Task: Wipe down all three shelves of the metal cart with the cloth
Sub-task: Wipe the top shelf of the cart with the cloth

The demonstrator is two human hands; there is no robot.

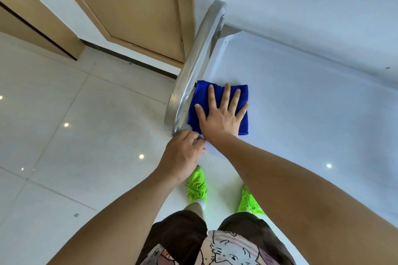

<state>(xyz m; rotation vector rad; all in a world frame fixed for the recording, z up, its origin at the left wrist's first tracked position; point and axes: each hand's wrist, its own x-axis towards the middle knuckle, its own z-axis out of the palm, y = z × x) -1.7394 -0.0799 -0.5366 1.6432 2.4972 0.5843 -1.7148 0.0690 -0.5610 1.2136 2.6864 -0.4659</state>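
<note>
The metal cart's top shelf [301,114] is lying pale and flat in front of the person, and a folded blue cloth [217,106] is sitting on its near left corner, just beside the curved steel handle rail [198,64]. The right hand [221,114] is pressing down on the cloth with palm flat and fingers spread wide, gripping nothing, only pinning it to the shelf. The left hand [183,155] is curling partly closed around the shelf's near corner at the foot of the rail, apparently steadying the cart; how firm that hold is cannot be told. From here, a hard sideways stroke is likely to roll the cart if the left hand is slackening, and the cloth, being so close to the edge, could be slipping off toward the tiled floor [64,135] or snagging under the rail. The two lower shelves are hidden beneath the top one, the shelf's right end is running out of frame, and its pale surface is blending into the white wall [301,6] behind.
</note>
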